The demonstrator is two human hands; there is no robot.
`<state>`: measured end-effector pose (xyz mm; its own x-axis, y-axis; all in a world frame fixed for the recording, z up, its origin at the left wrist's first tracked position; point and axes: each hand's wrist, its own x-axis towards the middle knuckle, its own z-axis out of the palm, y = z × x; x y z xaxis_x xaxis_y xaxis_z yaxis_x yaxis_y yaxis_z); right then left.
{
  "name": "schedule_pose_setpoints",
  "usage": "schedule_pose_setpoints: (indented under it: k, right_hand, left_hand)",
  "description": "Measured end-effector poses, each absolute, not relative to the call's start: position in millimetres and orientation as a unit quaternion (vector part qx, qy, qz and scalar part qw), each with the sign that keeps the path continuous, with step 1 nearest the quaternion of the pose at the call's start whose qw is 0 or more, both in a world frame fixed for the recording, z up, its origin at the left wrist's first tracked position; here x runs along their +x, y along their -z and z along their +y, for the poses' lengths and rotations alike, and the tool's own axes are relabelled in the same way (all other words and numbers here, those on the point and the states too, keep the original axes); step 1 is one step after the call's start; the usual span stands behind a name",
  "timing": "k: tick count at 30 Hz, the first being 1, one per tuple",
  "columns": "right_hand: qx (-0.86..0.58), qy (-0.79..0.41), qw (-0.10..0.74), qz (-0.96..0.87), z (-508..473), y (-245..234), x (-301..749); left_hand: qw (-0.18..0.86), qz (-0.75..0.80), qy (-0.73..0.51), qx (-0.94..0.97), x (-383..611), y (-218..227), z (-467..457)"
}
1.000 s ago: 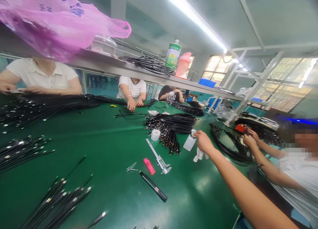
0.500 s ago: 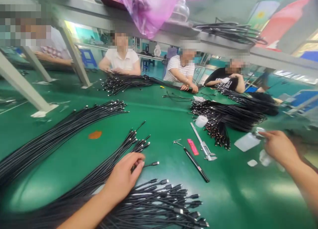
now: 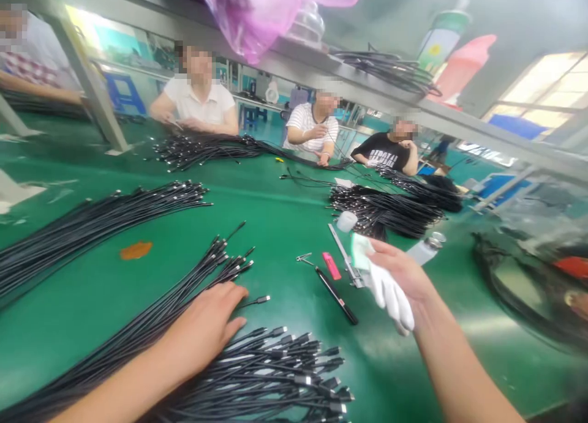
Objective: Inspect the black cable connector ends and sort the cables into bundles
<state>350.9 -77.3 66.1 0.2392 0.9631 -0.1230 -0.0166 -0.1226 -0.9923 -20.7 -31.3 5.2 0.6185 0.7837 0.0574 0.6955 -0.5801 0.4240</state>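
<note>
A long green table [image 3: 285, 227] runs under a metal shelf [image 3: 459, 126] with a pink bag [image 3: 275, 13] on it. Three people sit along the far side. Black cables [image 3: 275, 380] lie in bundles across the table. Your left hand [image 3: 202, 328] rests palm down on the nearest bundle at the near edge, fingers flat and together. Your right hand [image 3: 408, 273] is raised over the table further right, closed on a white glove [image 3: 388, 291] whose fingers hang toward you. Just left of the glove lie a pen [image 3: 335, 294], a small pink item [image 3: 331, 265] and a caliper [image 3: 339, 247]. A bottle [image 3: 420, 251] lies just beyond your right hand.
</note>
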Motion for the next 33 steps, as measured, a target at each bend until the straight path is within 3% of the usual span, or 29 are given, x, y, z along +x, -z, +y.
schedule_pose_setpoints:
  k: [7, 12, 22, 26, 33]
  right_hand:
    - [-0.503, -0.595, 0.521, -0.349, -59.9, -61.0, 291.2]
    - [-0.538, -0.538, 0.552, -0.340, -54.0, -32.7, 283.1]
    - [-0.645, -0.403, 0.471, -0.447, -52.8, -10.8, 263.2]
    - [-0.655, -0.299, 0.432, -0.543, -54.6, -9.6, 266.4]
    - [-0.692, -0.169, 0.347, -0.611, -61.5, -9.7, 265.3]
  left_hand:
    - [0.208, 0.432, -0.074, 0.875, -19.7, -6.2, -29.8]
    - [0.236, 0.431, -0.095, 0.866, -21.1, 1.8, -34.5]
    - [0.225, 0.421, -0.100, 0.873, -5.5, 13.2, -32.5]
    - [0.342, 0.427, -0.198, 0.813, -11.5, 5.9, -36.8]
    - [0.724, 0.394, -0.238, 0.513, -21.9, -10.9, -32.8]
